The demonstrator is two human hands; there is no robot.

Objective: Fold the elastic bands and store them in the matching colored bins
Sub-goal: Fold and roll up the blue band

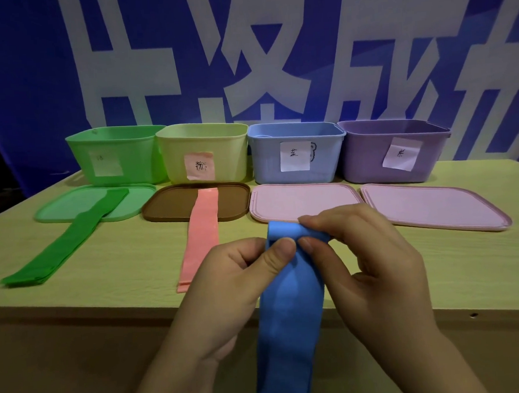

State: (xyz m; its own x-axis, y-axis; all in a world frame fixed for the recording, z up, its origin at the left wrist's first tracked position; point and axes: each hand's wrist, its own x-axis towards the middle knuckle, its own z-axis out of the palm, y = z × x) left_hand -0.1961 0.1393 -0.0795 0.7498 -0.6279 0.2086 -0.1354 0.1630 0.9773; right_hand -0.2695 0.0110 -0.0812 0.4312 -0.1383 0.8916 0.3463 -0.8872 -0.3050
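Observation:
A blue elastic band (290,316) hangs over the table's front edge, its top end rolled over. My left hand (227,286) pinches that rolled end from the left, and my right hand (375,268) pinches it from the right. A green band (63,241) lies flat at the left, its far end on a green lid. A pink band (201,236) lies in the middle, its far end on a brown lid. At the back stand the green bin (116,156), the yellow bin (204,151) with a pink label, the blue bin (295,154) and the purple bin (392,151).
Four lids lie before the bins: a green lid (55,215), a brown lid (167,208), a pink lid (301,200) and another pink lid (435,207). The wooden table (120,280) has its front edge near me. A blue banner hangs behind.

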